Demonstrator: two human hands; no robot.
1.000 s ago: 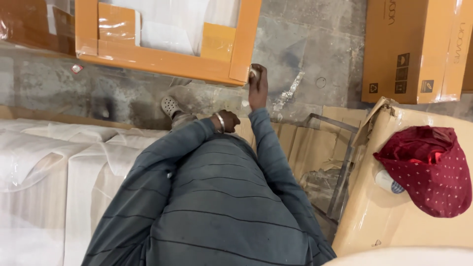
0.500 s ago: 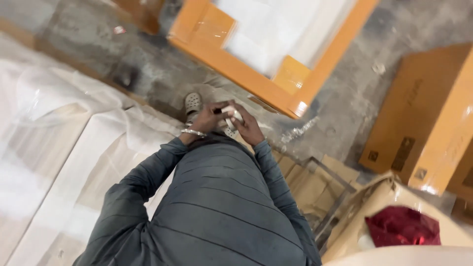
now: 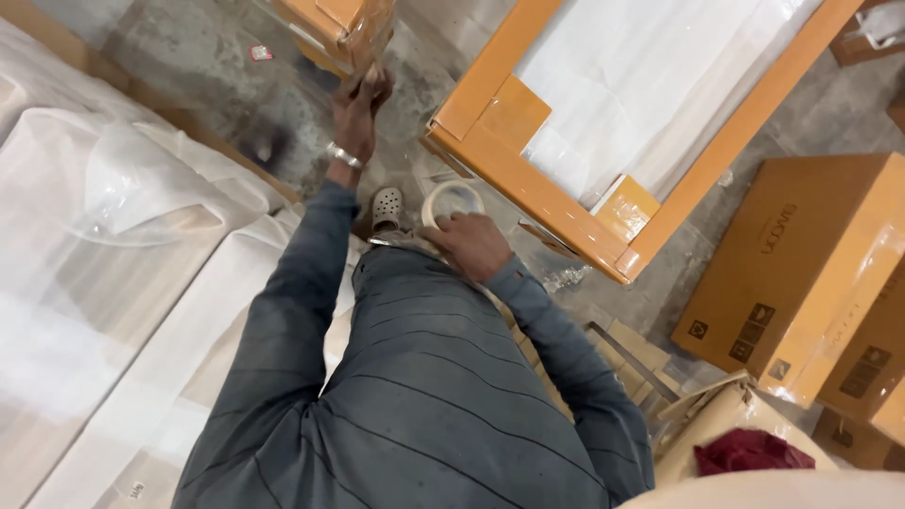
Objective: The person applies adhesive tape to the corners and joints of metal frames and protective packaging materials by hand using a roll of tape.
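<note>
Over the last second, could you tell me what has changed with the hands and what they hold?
Half a second ago both hands met at a tape roll in front of the body. Now the left hand has reached up to the wrapped orange box, while the right hand keeps the tape roll low. The orange-framed panel and brown carton appear not to have moved.

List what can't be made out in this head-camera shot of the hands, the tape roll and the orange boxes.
- Left hand: reaches an orange box cut off by the top edge; motion blur hides the grip.
- Right hand: rests on the tape roll, covering its lower rim.
- Orange-framed package: its far end runs out of the top of the frame.
- Red cloth: partly hidden behind a pale edge at the bottom.
</note>
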